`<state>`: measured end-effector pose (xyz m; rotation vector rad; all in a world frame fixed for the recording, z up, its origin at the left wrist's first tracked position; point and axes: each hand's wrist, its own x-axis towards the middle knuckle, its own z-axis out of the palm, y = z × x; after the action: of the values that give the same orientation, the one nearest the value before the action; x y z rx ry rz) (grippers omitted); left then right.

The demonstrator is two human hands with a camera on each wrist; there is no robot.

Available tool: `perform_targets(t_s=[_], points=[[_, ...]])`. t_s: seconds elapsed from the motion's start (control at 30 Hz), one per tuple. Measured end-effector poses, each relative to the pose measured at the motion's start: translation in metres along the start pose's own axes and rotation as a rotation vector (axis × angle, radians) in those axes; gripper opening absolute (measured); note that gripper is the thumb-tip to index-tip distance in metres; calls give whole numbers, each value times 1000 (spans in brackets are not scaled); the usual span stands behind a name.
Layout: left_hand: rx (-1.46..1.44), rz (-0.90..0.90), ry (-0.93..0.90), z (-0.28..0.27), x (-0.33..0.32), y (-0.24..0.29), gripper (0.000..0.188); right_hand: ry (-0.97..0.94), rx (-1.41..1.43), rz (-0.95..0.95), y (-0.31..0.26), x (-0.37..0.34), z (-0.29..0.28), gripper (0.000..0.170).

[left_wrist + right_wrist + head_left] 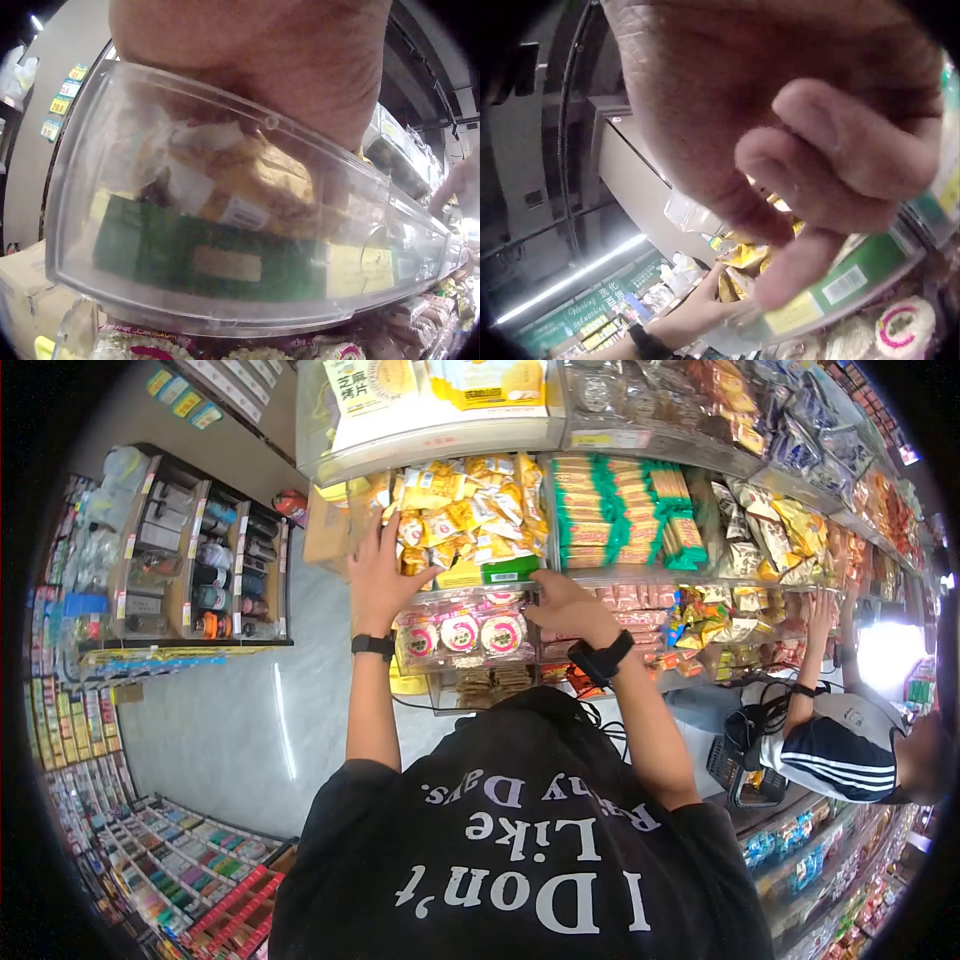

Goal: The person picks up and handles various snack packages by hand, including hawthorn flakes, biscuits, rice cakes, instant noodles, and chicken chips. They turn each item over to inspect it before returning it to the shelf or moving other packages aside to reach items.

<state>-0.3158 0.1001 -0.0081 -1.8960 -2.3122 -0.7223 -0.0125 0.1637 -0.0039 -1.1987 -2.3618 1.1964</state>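
Note:
A clear plastic bin point(315, 296) holds yellow-wrapped snack packets point(460, 510) and has a green-and-yellow label along its front. My left hand point(385, 575) reaches over the front wall at the bin's left end, thumb spread, fingers on the packets at that side. In the left wrist view, the wall and packets partly hide its fingertips. By the label's right end is my right hand point(570, 610), fingertips right at the bin's front rim. Its fingers point(802, 184) are loosely bent in the right wrist view, with nothing held between them.
Green-wrapped stick snacks point(625, 510) fill the bin to the right. Round pink-and-white packs point(460, 635) sit on the tier below, and a box of large packs point(430, 435) above. Another person point(835, 735) reaches into the shelf at right. A cardboard box point(328, 525) stands at left.

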Motion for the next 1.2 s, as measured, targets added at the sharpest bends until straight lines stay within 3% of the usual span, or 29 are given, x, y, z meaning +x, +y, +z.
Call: perform_targets(t_s=[0.03,0.13,0.23,0.47,0.57,0.7,0.8,0.93,0.97,1.07,1.2], points=[[13,-6,-10,-2,-1,2,102,-76,15,88,0,1,-1,53],[54,13,24,-2,-2,2,105,-18,-36,80,1,0,7,51],[74,14,25,-1,-1,1,105,-127,140,181,-8,-2,-7,48],[42,12,24,3,-2,-1,106,-100,16,21,25,7,6,45],[61,10,25,0,-1,1,106,-118,72,66,18,3,2,57],[-6,49,43,-2,1,-3,104,-84,56,43,15,1,1,59],[-85,-45,-77,-21,7,7,101,-94,83,96,9,-3,-1,59],[-108,-80,106,-47,17,30,67,-95,94,101,5,-2,-3,59],[-151,-4,266,-58,23,43,48,-98,84,105,6,-2,-3,59],[-474,-78,358,-100,49,86,43,-92,63,84,15,0,2,60],[-106,280,534,-115,114,93,51,-118,73,119,11,-2,1,59]])
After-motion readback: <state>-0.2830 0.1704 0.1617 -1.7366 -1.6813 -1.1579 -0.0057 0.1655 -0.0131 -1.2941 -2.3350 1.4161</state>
